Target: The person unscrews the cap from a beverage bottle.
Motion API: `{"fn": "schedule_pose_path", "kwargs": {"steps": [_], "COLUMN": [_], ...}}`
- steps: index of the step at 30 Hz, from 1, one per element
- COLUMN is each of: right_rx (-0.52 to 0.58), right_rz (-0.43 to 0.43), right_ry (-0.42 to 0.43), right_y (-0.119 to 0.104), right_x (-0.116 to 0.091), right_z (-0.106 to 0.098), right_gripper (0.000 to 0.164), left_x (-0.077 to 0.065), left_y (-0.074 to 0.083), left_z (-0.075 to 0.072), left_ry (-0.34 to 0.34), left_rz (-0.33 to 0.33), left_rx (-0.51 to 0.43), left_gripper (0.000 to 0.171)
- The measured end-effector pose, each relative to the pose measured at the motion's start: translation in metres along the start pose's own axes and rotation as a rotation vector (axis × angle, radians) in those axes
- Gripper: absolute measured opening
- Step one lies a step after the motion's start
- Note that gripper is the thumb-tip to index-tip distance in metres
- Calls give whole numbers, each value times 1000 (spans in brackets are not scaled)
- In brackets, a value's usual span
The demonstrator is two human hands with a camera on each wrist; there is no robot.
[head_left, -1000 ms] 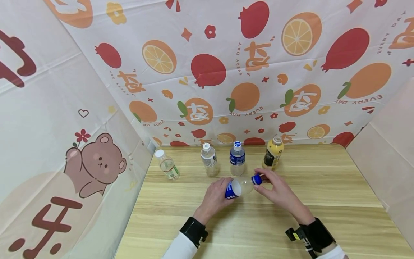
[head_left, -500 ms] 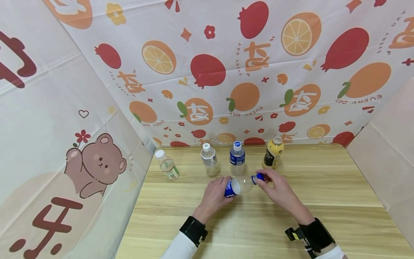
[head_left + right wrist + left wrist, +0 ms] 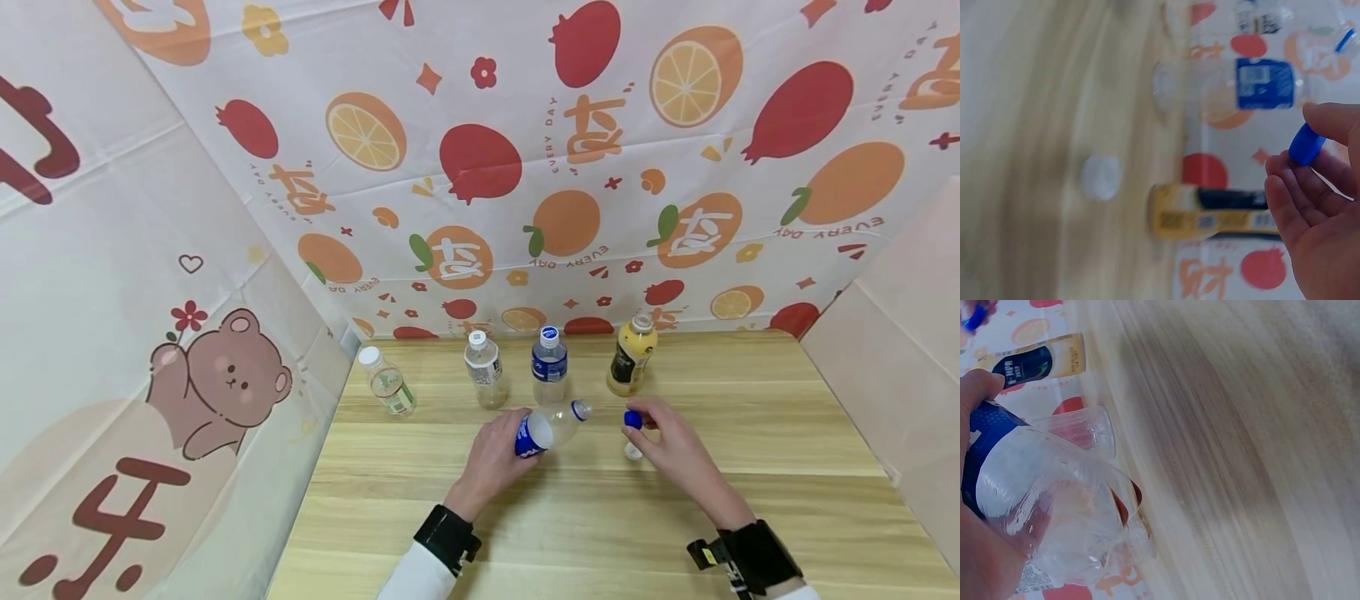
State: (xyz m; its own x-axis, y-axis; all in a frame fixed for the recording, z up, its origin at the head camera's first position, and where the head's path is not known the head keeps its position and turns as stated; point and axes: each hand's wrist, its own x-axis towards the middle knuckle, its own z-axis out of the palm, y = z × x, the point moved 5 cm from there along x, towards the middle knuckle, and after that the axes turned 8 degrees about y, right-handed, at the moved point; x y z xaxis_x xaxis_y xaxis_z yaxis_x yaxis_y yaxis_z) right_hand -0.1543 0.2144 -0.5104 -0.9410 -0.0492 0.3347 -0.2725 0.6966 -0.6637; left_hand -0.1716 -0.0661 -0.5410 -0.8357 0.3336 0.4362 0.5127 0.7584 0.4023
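My left hand (image 3: 495, 454) grips a clear plastic bottle (image 3: 561, 423) by its blue label, the bottle tilted with its uncapped mouth toward the right. Its clear lower part (image 3: 1054, 506) fills much of the left wrist view. My right hand (image 3: 675, 442) pinches a blue bottle cap (image 3: 633, 418) between thumb and fingers, apart from the bottle's neck. In the right wrist view the same blue cap (image 3: 1307, 145) sits at the fingertips. On the table below that hand lies a white cap (image 3: 1101, 177), partly behind the fingers in the head view.
Along the back of the wooden table (image 3: 465, 533) stand a white-capped bottle with a green label (image 3: 390, 387), a clear white-capped bottle (image 3: 486, 372), a blue-labelled bottle (image 3: 550, 371) and a yellow bottle (image 3: 632, 358). A fruit-print cloth (image 3: 420, 192) hangs behind them.
The blue cap has come off the bottle's neck and moved right and slightly down in my right hand. The white cap has come into sight. My left hand still holds the bottle, shifted slightly left.
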Motion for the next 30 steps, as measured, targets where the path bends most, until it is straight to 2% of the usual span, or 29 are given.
{"fn": "schedule_pose_path", "kwargs": {"steps": [6,15,20,26,30], "right_rx": [-61,-148,-203,-274,-309], "right_rz": [26,37,25,-19,0], "right_ry": [-23,-83,-110,-84,-94], "right_y": [29,57,67,74,79], "right_x": [-13,-29,-34,-35,-36], "right_z": [0,6,13,16,17], "right_gripper": [35,36,34,32,32], "left_x": [-2,-5,-7,-9,-9], "left_y": [-3,-6,-7,-8,-8], "left_z": [-1,-2,-3,-1,-2], "left_ry": [-10,8,1,-14,1], "left_rz": [-39,-38,-49,-64,-51], "left_rx": [-39,-68,-61,-50,-46], "left_gripper": [70,68,69,70,70]}}
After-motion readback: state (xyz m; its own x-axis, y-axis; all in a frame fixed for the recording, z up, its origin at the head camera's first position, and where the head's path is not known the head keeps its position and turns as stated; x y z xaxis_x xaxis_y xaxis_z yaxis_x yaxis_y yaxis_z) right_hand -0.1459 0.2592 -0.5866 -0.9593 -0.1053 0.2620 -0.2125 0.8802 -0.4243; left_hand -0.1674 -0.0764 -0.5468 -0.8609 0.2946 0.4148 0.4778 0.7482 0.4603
